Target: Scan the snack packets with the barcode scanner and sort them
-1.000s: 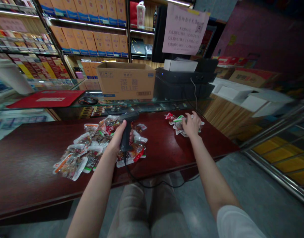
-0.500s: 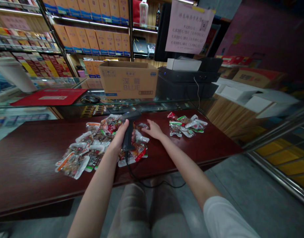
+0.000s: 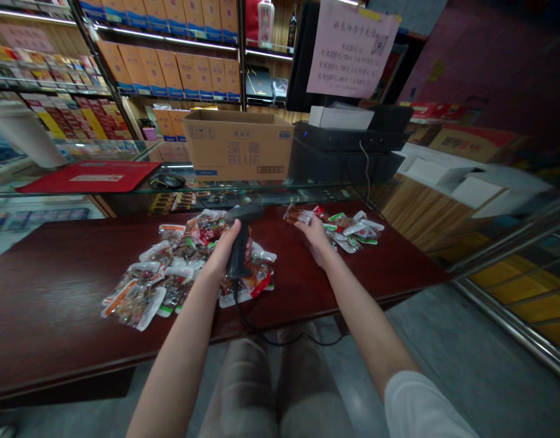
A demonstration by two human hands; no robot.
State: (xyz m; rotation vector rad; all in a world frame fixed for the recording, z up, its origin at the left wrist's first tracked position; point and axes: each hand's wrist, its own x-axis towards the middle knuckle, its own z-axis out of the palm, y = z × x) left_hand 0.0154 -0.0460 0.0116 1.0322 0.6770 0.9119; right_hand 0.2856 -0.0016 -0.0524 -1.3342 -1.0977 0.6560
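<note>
My left hand (image 3: 225, 250) is wrapped round the grip of a black barcode scanner (image 3: 238, 252), its head pointing away over the counter. Beneath and around the scanner spreads a large pile of clear snack packets (image 3: 170, 267) with dark and reddish contents. My right hand (image 3: 315, 234) pinches one reddish-brown snack packet (image 3: 298, 215) by its near edge. Just right of that hand lies a smaller group of packets (image 3: 359, 226), partly hidden behind my fingers.
A dark red wooden counter (image 3: 61, 304) carries the packets. Behind it, a glass shelf holds a cardboard box (image 3: 243, 149), a computer mouse (image 3: 168, 180) and a red mat (image 3: 88, 176). The scanner's cable (image 3: 270, 340) loops below the counter edge.
My right hand went from the right-hand packets left to the big pile, then came back rightward with one packet in it. My left hand keeps holding the scanner in about the same place.
</note>
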